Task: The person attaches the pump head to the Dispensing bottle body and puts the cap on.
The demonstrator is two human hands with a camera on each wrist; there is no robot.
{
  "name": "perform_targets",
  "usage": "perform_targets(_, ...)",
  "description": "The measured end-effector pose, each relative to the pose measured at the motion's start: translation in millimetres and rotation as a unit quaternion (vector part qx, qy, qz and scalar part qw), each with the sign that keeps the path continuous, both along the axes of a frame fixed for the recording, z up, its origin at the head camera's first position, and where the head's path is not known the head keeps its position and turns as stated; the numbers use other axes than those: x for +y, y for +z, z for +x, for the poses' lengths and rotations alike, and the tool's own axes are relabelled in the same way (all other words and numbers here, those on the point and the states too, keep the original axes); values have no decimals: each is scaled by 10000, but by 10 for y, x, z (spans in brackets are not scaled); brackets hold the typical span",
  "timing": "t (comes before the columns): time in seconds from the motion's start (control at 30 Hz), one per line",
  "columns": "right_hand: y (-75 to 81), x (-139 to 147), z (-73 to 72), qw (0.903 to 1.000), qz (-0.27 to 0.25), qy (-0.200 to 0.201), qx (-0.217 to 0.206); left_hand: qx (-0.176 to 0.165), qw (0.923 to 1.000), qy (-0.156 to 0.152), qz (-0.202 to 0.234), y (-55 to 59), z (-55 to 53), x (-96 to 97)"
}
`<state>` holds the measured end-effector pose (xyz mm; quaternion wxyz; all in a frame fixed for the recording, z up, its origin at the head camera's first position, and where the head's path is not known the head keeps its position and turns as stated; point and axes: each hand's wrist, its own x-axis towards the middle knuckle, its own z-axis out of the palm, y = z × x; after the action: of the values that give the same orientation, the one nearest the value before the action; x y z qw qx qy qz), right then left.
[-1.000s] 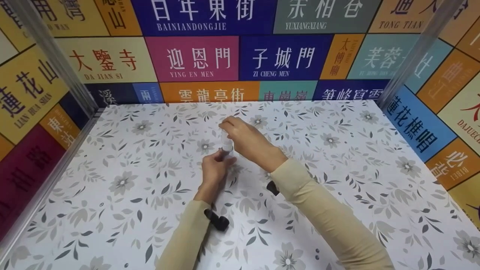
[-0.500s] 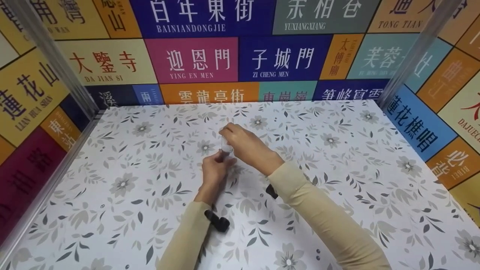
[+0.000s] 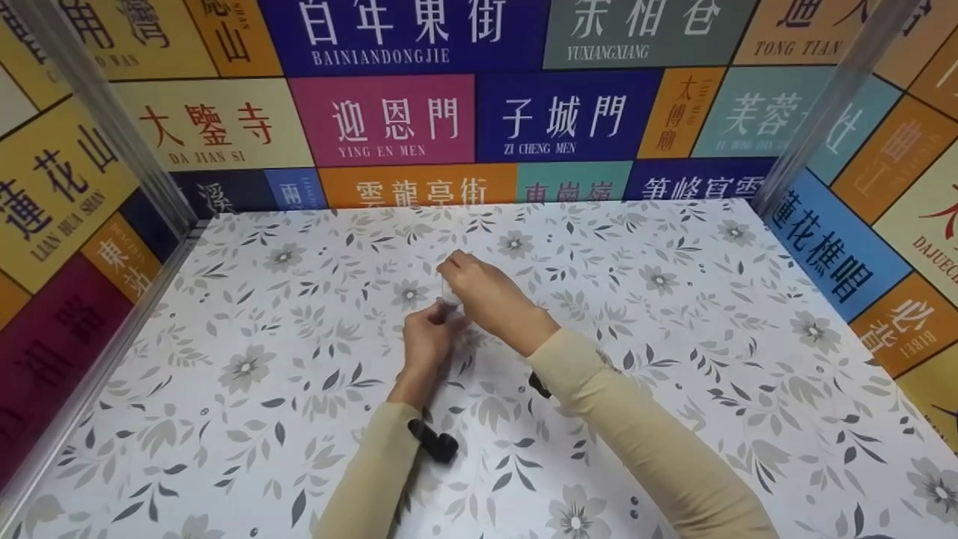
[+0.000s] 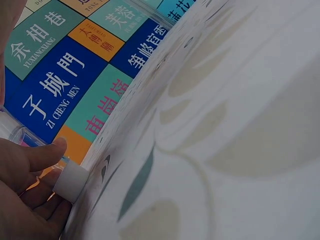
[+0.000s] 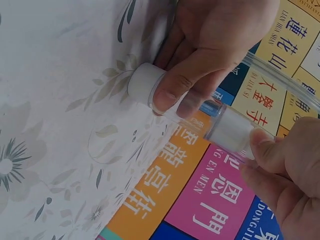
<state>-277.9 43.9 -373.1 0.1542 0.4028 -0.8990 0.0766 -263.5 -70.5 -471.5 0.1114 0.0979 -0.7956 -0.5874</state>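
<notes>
A slim clear plastic bottle (image 5: 186, 118) with a white end piece (image 5: 145, 84) is held upright between both hands, white end down. My left hand (image 3: 428, 333) pinches its lower part between thumb and fingers; in the left wrist view the white end piece (image 4: 71, 181) is at or just above the tabletop, and I cannot tell which. My right hand (image 3: 486, 292) comes from above and grips the upper end, a clear cap (image 5: 232, 131) with a white part inside, between thumb and fingers. From the head view the hands hide most of the bottle.
A white tabletop (image 3: 247, 449) with grey flowers and leaves spreads around the hands. Upright panels with coloured place-name signs (image 3: 382, 120) stand behind it and at both sides. A black wrist camera (image 3: 434, 442) is strapped to the left sleeve.
My right hand has lowered slightly towards the left hand, its wrist swinging a little to the left, so less of the bottle's upper part shows. The left hand stays in place.
</notes>
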Motion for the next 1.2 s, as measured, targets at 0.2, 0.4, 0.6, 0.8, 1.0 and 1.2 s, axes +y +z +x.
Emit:
perform_targets(0.2,-33,14,-15,9995,-283,18,-147,91,10000,8,-30,-10,4,7)
perform_targets(0.4,-108,57,-34,9946,-984,188,-280,172,9999,21,7,-17,3,6)
perform_targets(0.6,-190,55,-45,9881,-1507,168,-274,95,9999,41,-9,-4,8,2)
perform_targets(0.8,-244,39,-31,9834,-1797,93,-228,168,9998,65,-12,10,-22,-8)
perform_targets(1.0,-261,34,-16,9821,-1855,229,-218,384,9992,58,-101,26,-27,-30)
perform_targets(1.2,-324,71,-11,9708,-2319,136,-603,196,9998,34,-87,6,-13,-23)
